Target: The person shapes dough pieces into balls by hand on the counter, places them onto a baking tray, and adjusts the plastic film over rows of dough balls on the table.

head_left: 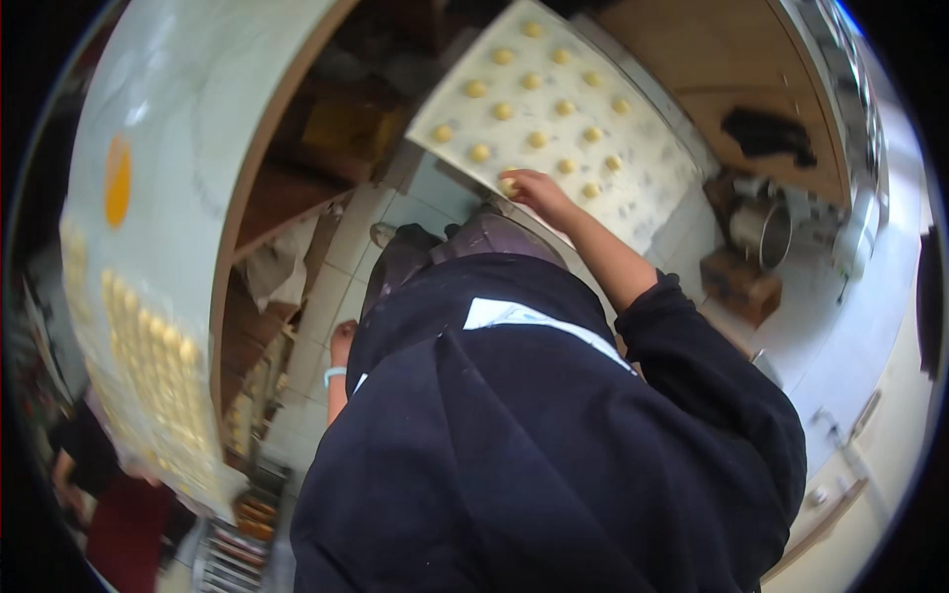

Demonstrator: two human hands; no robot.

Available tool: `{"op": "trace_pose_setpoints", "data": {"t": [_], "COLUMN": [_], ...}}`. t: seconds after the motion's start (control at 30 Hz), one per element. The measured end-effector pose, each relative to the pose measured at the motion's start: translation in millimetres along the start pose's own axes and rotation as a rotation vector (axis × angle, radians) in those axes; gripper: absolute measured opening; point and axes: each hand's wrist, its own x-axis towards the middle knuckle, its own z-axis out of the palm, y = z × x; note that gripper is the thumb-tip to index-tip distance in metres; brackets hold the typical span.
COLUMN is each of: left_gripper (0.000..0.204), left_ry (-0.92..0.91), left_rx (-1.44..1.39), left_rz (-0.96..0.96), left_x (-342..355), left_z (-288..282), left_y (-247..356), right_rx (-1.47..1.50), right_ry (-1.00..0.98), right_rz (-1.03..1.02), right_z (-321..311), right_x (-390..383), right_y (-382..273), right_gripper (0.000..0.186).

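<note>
My right hand (539, 196) is at the near edge of a large pale board (647, 178). Its thumb and fingers close round a small yellow dough ball (509, 186) at that edge. Several similar dough balls (537, 139) sit spaced out in rows over the board, and dark marks show on the surface between and beside them. My left hand (343, 341) hangs low by my left side, away from the board, with a light blue band (335, 374) on the wrist. Its fingers are mostly out of sight, and nothing shows in it.
A long white worktop (188, 138) runs along my left, bearing an orange patch (118, 182) and many dough balls (148, 336) in close rows. Shelves stand beneath it. On the right are a metal pot (761, 234), a cardboard box (739, 287) and a wooden cabinet (722, 49). Another person (124, 524) is at lower left.
</note>
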Motion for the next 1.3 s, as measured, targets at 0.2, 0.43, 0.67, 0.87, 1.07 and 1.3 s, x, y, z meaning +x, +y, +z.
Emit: {"op": "trace_pose_setpoints", "data": {"t": [0.2,0.43,0.67,0.87,1.07,1.3], "left_gripper": [0.029,0.029,0.031,0.031,0.026,0.019], "left_ry": [-0.168,-0.117,-0.058,-0.1,-0.159,0.108], "left_rx": [0.261,0.069,-0.025,0.022,-0.059,-0.38], "left_rz": [0.377,0.04,-0.046,0.025,0.341,0.05], "left_x": [-15.8,-48.4,-50.8,-25.7,-3.4,19.2], "left_z": [17.7,-8.2,-4.8,6.0,22.1,5.2], "left_y": [38.7,45.0,46.8,24.6,35.8,-43.0], "right_rx": [0.115,-0.371,-0.643,-0.374,-0.206,-0.564], "right_ry": [0.782,1.176,1.197,1.314,1.328,1.172], "right_rz": [-0.11,-0.367,-0.361,-0.479,-0.401,-0.597], "right_z": [-181.1,-237.4,-262.5,-207.3,-132.3,-41.5], "right_x": [-3.5,30.9,46.5,14.2,-5.7,34.9], "right_y": [33.9,-6.3,-1.3,15.4,53.8,10.7], "right_gripper": [0.029,0.036,0.04,0.028,0.017,0.02]}}
